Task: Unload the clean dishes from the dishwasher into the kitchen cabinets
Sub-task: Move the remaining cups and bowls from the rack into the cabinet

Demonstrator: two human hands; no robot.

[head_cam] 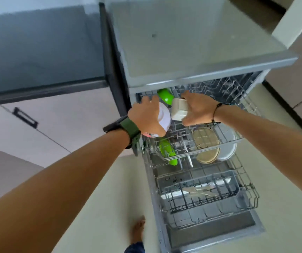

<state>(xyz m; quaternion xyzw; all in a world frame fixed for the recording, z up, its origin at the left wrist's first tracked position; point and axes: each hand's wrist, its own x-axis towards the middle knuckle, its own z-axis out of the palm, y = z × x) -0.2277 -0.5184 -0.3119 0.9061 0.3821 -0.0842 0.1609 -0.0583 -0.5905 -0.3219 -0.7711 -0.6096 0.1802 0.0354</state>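
Dishwasher open, racks out; left hand grips white cup; right hand curls round cream square cup above upper rack.

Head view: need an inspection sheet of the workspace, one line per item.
Surface: grey countertop above the open dishwasher; floor pale.
Job's things: upper rack pulled out, holding green cups, tan plate; lower rack holds cutlery.
Clutter: nothing seen.
Grippers: left hand grips white cup; right hand grips cream mug.
Cables: nothing seen.
Surroundings: cabinet door with black handle at left; bare foot on floor.
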